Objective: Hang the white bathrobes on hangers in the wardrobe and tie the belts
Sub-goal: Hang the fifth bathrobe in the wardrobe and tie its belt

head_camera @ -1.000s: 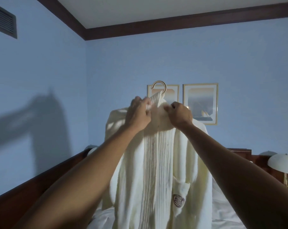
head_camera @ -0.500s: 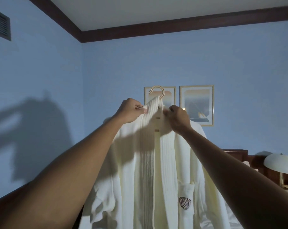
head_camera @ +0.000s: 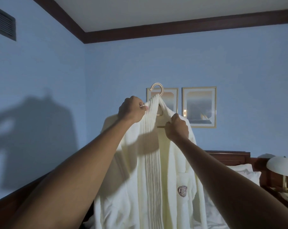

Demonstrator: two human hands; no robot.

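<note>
Your right hand is sliding down the right lapel of the bathrobe, away from the collar top and lower than your left hand. The robe front is opening, and more of the wooden hanger is showing between the lapels, including what seems to be its crossbar. Your left hand is lifting slightly.

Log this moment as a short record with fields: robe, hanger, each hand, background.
robe: white bathrobe draped on a hanger, held up in the air, front open, logo on the chest pocket
hanger: wooden hanger, hook free, not on any rail
left hand: left hand grips the ribbed collar
right hand: right hand grips the other collar edge
background: two framed pictures, lamp, bed pillows
</note>
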